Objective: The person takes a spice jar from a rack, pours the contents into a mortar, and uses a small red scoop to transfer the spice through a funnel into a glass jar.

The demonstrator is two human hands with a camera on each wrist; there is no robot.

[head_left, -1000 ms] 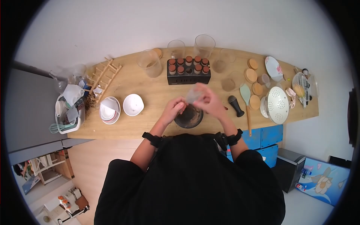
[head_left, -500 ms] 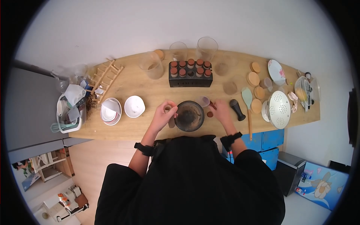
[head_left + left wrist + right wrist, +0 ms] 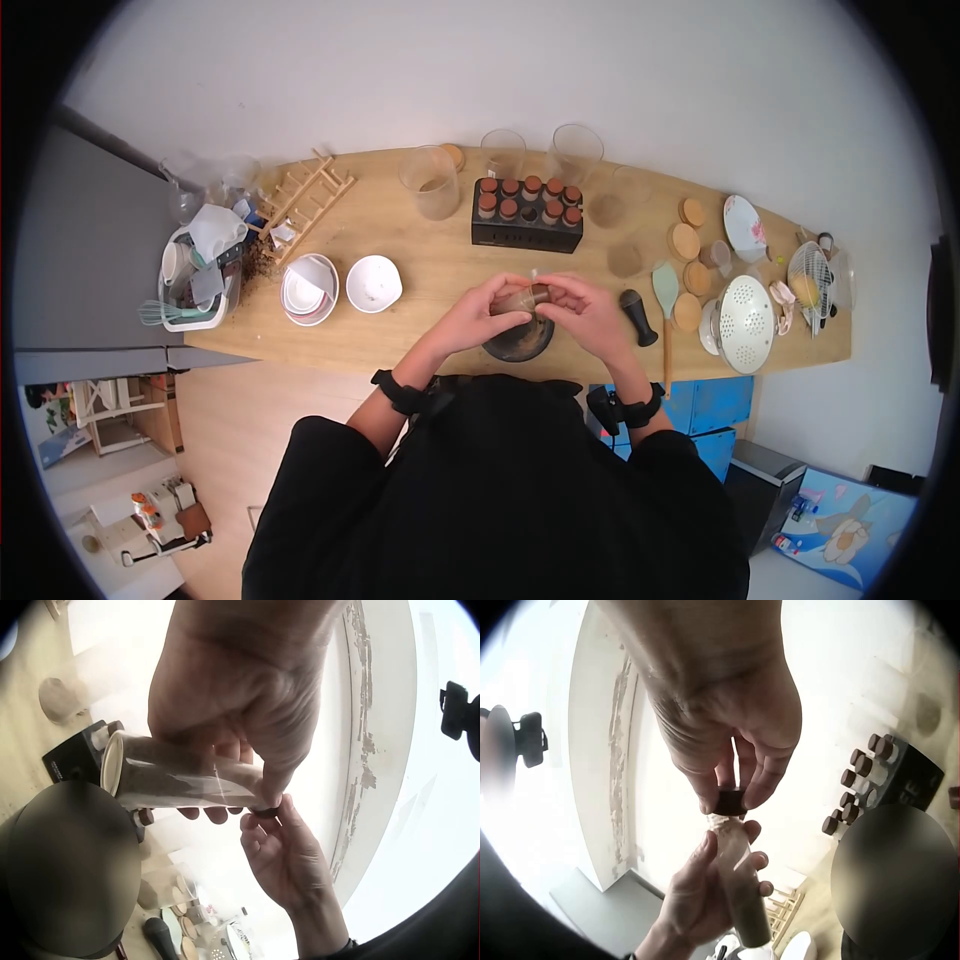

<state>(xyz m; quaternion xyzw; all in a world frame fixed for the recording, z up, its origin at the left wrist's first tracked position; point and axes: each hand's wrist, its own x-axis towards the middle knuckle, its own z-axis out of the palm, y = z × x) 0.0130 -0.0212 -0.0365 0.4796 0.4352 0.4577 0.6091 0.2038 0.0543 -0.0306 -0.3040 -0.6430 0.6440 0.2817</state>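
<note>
My left hand (image 3: 478, 318) grips a clear tube (image 3: 746, 896) with brownish powder inside, its fingers wrapped around the glass. The tube (image 3: 516, 303) lies tilted above the dark bowl (image 3: 522, 347). From the other side, my right hand (image 3: 592, 318) pinches a dark brown cap (image 3: 731, 801) between thumb and fingers. That cap sits right at the tube's mouth, where some pale powder clings to the neck in the right wrist view. Both hands hide part of the bowl. Beyond them stands a black rack (image 3: 526, 238) of similar capped tubes, with one vacant hole.
Right of the bowl lie a black pestle-like tool (image 3: 638, 318), a green spatula (image 3: 665, 290), round wooden lids (image 3: 685, 242) and a white colander (image 3: 747, 325). White bowls (image 3: 374, 284) stand on the left. Clear jars (image 3: 432, 185) line the back, near the wall.
My right hand let go of a small clear scoop beside the bowl and took up the brown cap from the table. My left hand brought the tube rightward over the bowl, meeting the cap.
</note>
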